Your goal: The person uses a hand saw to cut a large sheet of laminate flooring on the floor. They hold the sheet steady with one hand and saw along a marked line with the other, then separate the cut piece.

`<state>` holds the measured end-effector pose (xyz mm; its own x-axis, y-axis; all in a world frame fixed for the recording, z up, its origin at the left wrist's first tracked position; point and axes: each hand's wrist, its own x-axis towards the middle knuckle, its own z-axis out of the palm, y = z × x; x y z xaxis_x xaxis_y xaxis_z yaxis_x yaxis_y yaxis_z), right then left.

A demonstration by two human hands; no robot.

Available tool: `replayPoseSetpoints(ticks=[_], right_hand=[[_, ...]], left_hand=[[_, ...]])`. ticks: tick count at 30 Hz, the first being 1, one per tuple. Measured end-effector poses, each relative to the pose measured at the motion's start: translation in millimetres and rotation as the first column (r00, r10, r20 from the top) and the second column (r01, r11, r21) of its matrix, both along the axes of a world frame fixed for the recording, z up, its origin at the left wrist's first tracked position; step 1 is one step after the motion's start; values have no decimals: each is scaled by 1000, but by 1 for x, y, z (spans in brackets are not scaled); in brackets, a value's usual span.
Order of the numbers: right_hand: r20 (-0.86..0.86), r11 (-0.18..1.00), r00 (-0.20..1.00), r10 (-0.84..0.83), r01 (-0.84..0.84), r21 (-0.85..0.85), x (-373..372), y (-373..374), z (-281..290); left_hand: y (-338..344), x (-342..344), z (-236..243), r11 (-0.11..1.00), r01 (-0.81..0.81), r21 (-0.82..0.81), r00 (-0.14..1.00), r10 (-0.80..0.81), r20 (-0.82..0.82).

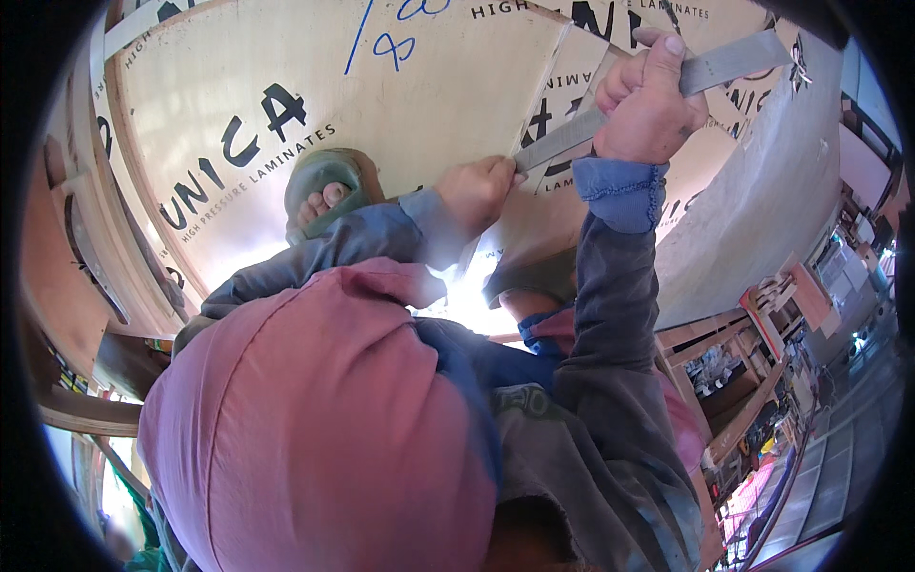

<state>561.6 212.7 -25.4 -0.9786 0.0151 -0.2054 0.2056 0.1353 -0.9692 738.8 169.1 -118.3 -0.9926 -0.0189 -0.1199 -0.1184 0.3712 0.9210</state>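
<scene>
A long flat grey steel ruler (739,65) slants up to the right above pale printed sheets (457,86). My right hand (648,110) is closed round it near its far end, thumb on top. My left hand (479,194) pinches its lower left end, with the fingertips curled together. A thin tie (799,65) hangs at the ruler's far tip. Whether the ruler touches the sheet beneath, I cannot tell. Dark sleeves cover both my forearms, and a blue cuff (621,194) is folded back at the right wrist.
My sandalled foot (334,194) stands on the sheet left of my left hand. Blue pen marks (396,43) lie on the sheet. A pale curved panel (734,219) rises at the right. Wooden framing (71,286) lines the left, and a cluttered wooden shelf (734,372) stands lower right.
</scene>
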Motion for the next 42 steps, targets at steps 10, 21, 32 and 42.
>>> replayPoseSetpoints(ticks=[10, 21, 32, 42], right_hand=[[87, 992, 996, 4, -15, 125, -17, -10, -31], [96, 1000, 995, -25, 26, -9, -34, -18, -13], [88, 974, 994, -71, 50, 220, -57, -15, -32], [141, 978, 990, -20, -10, 210, -67, -27, -32]], left_hand=[[-4, -6, -15, 988, 48, 148, 998, -43, -35], [-6, -24, -2, 999, 41, 17, 992, -43, 115], [-12, -32, -6, 992, 11, 122, 1000, -12, 9], [-13, -49, -15, 998, 24, 64, 998, -28, 62]])
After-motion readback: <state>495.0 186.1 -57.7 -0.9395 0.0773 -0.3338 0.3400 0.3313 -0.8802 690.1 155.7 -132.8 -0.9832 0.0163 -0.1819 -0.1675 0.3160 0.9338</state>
